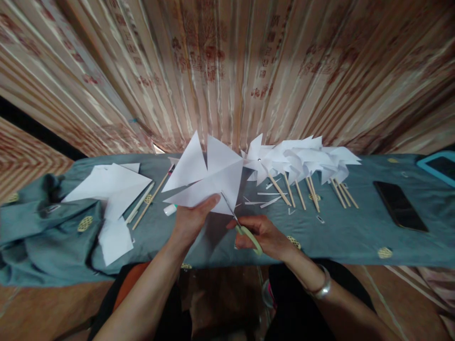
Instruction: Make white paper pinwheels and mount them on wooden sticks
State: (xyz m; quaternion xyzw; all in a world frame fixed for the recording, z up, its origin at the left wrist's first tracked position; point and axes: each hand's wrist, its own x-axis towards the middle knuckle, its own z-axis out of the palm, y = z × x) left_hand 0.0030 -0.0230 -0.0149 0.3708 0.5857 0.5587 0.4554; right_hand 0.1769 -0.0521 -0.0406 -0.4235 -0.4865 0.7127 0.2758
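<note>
Partly hidden beneath the paper (pixel 222 182), left fingers (pixel 213 201) pinch it while right fingers (pixel 256 222) grip green-handled scissors (pixel 249 233).

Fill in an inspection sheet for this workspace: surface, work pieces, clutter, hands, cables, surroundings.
Surface: grey-green cloth with pineapple prints, bunched up at the left end.
Work pieces: slit white paper sheet; green-handled scissors; white pinwheels on sticks, overlapping in a row to the right; loose paper pieces at left.
Clutter: thin paper strips below the pinwheels; dark phone and blue-edged device at far right.
Hands: left hand has a grip on the sheet's near edge; right hand grips the scissors' handles.
Cables: nothing seen.
Surroundings: patterned curtain behind the cloth.
</note>
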